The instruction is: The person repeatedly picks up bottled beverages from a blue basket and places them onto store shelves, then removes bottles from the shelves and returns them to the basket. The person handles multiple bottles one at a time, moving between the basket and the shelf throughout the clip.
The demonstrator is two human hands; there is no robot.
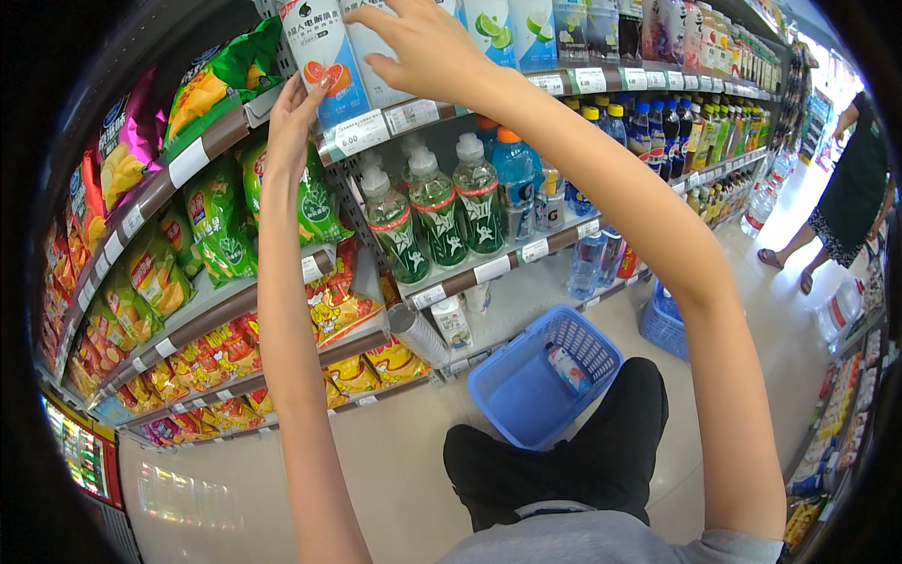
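Observation:
At the upper shelf, my left hand (299,116) has its thumb on the front and its fingers along the left side of a white and blue drink container (331,77) with grapefruit pictures. My right hand (416,49) is stretched out with fingers apart, in front of a neighbouring white drink container (377,63). Whether its fingertips touch that one is unclear. Both containers stand on the shelf behind price tags (361,132), their tops cut off by the picture's edge. More containers with lime pictures (497,28) continue to the right.
Below stand green-labelled bottles (437,204) and blue sports drinks (514,176). Snack bags (218,218) fill shelves at left. A blue basket (486,402) holding a small package (569,370) sits by my knees; another basket (659,328) is beyond. A person (849,176) stands in the aisle.

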